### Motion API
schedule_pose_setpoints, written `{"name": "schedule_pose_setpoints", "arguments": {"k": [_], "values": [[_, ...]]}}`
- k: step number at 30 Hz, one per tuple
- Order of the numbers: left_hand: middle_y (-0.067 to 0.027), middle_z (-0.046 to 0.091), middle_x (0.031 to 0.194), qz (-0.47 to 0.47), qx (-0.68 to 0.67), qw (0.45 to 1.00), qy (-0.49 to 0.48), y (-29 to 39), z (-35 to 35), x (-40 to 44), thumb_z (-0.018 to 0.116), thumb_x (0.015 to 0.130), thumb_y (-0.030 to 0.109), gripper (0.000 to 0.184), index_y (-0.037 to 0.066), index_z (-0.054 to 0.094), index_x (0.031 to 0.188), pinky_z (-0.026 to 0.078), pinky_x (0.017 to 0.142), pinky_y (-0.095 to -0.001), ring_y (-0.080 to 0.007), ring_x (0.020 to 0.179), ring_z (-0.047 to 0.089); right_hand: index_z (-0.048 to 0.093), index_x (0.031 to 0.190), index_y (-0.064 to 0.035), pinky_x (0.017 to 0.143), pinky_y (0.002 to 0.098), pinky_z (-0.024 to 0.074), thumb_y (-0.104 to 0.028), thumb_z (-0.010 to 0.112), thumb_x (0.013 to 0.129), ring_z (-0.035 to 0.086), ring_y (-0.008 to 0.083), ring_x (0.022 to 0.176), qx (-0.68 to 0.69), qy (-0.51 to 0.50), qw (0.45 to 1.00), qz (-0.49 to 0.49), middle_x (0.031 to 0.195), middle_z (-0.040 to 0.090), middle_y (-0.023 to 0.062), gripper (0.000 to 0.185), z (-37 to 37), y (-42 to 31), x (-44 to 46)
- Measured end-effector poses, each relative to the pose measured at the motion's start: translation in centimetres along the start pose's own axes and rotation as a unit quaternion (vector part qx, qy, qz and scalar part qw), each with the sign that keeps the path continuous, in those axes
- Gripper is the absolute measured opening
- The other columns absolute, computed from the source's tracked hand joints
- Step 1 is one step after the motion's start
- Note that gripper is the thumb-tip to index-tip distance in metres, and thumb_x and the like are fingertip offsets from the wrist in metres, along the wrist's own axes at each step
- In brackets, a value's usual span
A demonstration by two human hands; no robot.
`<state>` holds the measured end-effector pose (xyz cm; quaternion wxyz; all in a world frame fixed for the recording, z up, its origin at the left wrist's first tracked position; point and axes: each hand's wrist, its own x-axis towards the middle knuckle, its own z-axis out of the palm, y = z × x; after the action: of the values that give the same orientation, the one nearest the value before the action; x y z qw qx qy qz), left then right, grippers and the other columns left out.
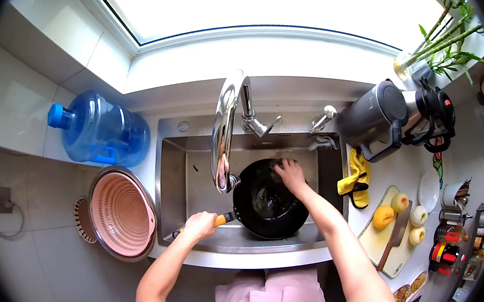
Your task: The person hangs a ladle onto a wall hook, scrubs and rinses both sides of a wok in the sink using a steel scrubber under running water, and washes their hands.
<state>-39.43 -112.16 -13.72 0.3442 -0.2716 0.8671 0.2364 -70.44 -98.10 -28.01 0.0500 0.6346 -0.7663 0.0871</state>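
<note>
A black wok (260, 219) with a little water in its bottom rests in the stainless steel sink (170, 187). My left hand (200, 225) is wrapped round its wooden handle (223, 218), left of the bowl. At the far right of the wok, my right hand (291, 174) has its fingers curled over the inner wall just below the rim. Something dark seems to lie under those fingertips, too small to name. Over the wok's left side arches the chrome faucet (226, 135), its spout close to the rim.
A blue water jug (103, 129) lies left of the sink, above a pink colander (121, 215) in a metal bowl. On the right are a dark kettle (370, 121), yellow-black gloves (358, 180), and a cutting board (373, 237) bearing a cleaver (398, 232) and several peeled fruits.
</note>
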Motion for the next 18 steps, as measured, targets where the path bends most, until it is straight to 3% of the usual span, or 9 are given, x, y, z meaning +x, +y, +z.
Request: {"name": "schedule_pose_setpoints", "arguments": {"k": [4, 6, 8, 9, 10, 12, 14, 16, 18], "values": [[-0.0180, 0.067, 0.086, 0.015, 0.012, 1.000, 0.018, 1.3, -0.6, -0.1, 0.055, 0.072, 0.007, 0.026, 0.005, 0.065, 0.096, 0.052, 0.074, -0.0422, -0.0333, 0.084, 0.065, 0.055, 0.107, -0.0173, 0.069, 0.0422, 0.0501, -0.015, 0.054, 0.078, 0.054, 0.0323, 0.091, -0.006, -0.228, 0.967, 0.112, 0.108, 0.050, 0.0171, 0.029, -0.4, -1.2, -9.4], [-0.0180, 0.067, 0.086, 0.010, 0.010, 1.000, 0.008, 1.7, -0.7, 0.0, 0.055, 0.072, 0.007, 0.025, 0.004, 0.065, 0.095, 0.053, 0.074, -0.0417, -0.0328, 0.083, 0.066, 0.049, 0.120, -0.0170, 0.079, 0.0459, 0.0499, -0.028, 0.058, 0.078, 0.059, 0.0390, 0.097, 0.095, -0.435, 0.873, 0.198, 0.119, 0.049, 0.0222, 0.044, -2.4, -4.3, -10.0], [-0.0181, 0.067, 0.086, 0.012, 0.016, 1.000, 0.002, 1.7, -0.8, 0.2, 0.056, 0.072, 0.007, 0.025, 0.004, 0.066, 0.094, 0.053, 0.074, -0.0417, -0.0326, 0.083, 0.066, 0.037, 0.129, -0.0069, 0.094, 0.0461, 0.0422, -0.031, 0.054, 0.082, 0.054, 0.0415, 0.110, 0.262, -0.517, 0.792, 0.189, 0.124, 0.047, 0.0325, 0.056, -1.4, -7.2, -9.1], [-0.0183, 0.067, 0.086, 0.012, 0.021, 1.000, -0.004, 1.8, -0.8, 0.3, 0.056, 0.072, 0.007, 0.024, 0.005, 0.066, 0.094, 0.053, 0.073, -0.0417, -0.0324, 0.083, 0.066, 0.035, 0.128, 0.0004, 0.097, 0.0447, 0.0395, -0.027, 0.051, 0.083, 0.049, 0.0427, 0.114, 0.368, -0.482, 0.780, 0.156, 0.121, 0.047, 0.0357, 0.056, -1.8, -8.7, -7.7], [-0.0183, 0.067, 0.086, 0.011, 0.021, 1.000, -0.007, 1.8, -0.8, 0.2, 0.056, 0.072, 0.007, 0.024, 0.005, 0.066, 0.094, 0.053, 0.073, -0.0417, -0.0324, 0.083, 0.066, 0.034, 0.127, 0.0042, 0.099, 0.0436, 0.0372, -0.023, 0.050, 0.084, 0.046, 0.0452, 0.116, 0.472, -0.370, 0.790, 0.130, 0.121, 0.047, 0.0360, 0.054, 0.3, -10.2, -7.0], [-0.0187, 0.067, 0.085, 0.012, 0.008, 1.000, -0.001, 1.8, -0.8, 0.1, 0.056, 0.071, 0.007, 0.024, 0.004, 0.066, 0.093, 0.053, 0.073, -0.0419, -0.0328, 0.083, 0.066, 0.037, 0.121, 0.0062, 0.095, 0.0448, 0.0387, -0.014, 0.053, 0.079, 0.046, 0.0480, 0.107, 0.471, -0.198, 0.851, 0.121, 0.113, 0.047, 0.0331, 0.049, 2.0, -11.5, -2.7], [-0.0186, 0.067, 0.085, 0.005, 0.003, 1.000, -0.001, 1.4, -0.2, 0.2, 0.057, 0.071, 0.009, 0.023, 0.004, 0.065, 0.092, 0.052, 0.073, -0.0429, -0.0338, 0.083, 0.065, 0.042, 0.115, 0.0001, 0.086, 0.0464, 0.0438, -0.006, 0.058, 0.074, 0.049, 0.0436, 0.101, 0.377, -0.123, 0.905, 0.153, 0.106, 0.047, 0.0271, 0.044, 0.8, -9.7, 1.1], [-0.0186, 0.066, 0.084, 0.005, 0.003, 1.000, -0.002, 1.1, 0.1, 0.1, 0.058, 0.072, 0.011, 0.022, 0.004, 0.064, 0.092, 0.052, 0.074, -0.0440, -0.0348, 0.083, 0.065, 0.051, 0.108, -0.0099, 0.075, 0.0456, 0.0464, -0.008, 0.054, 0.076, 0.051, 0.0362, 0.096, 0.147, -0.129, 0.975, 0.101, 0.102, 0.050, 0.0172, 0.032, 0.5, -5.8, 1.6], [-0.0192, 0.066, 0.085, -0.001, -0.003, 1.000, 0.003, 1.4, 0.4, -0.1, 0.056, 0.071, 0.008, 0.023, 0.004, 0.066, 0.092, 0.052, 0.074, -0.0425, -0.0337, 0.083, 0.065, 0.054, 0.104, -0.0135, 0.073, 0.0421, 0.0459, -0.012, 0.049, 0.080, 0.051, 0.0316, 0.095, 0.042, -0.115, 0.991, 0.061, 0.102, 0.051, 0.0139, 0.025, 0.5, -2.7, -1.7]]}}
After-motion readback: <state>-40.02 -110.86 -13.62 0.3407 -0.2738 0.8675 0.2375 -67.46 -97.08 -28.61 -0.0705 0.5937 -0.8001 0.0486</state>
